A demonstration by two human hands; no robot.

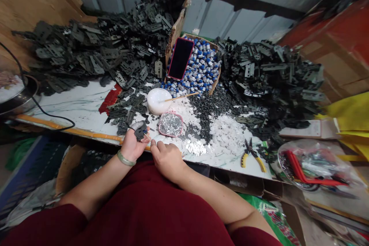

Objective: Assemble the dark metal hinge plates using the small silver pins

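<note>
My left hand [133,143], with a green bangle on the wrist and a grey cover on one finger, is closed around a small dark plastic part [140,131] at the table's front edge. Close beside it, my right hand [166,157] pinches a thin wooden stick [147,137] whose tip touches that part. Just beyond the hands sits a pink dish of small shiny metal pieces [171,124]. Behind that stands a white bowl [158,100] with another stick resting in it.
Heaps of dark plastic parts [95,46] cover the left and right [271,73] of the table. A cardboard box of blue-and-white pieces [201,71] holds a leaning phone [180,58]. Yellow-handled pliers [253,155] lie front right. A black cable [43,113] runs at left.
</note>
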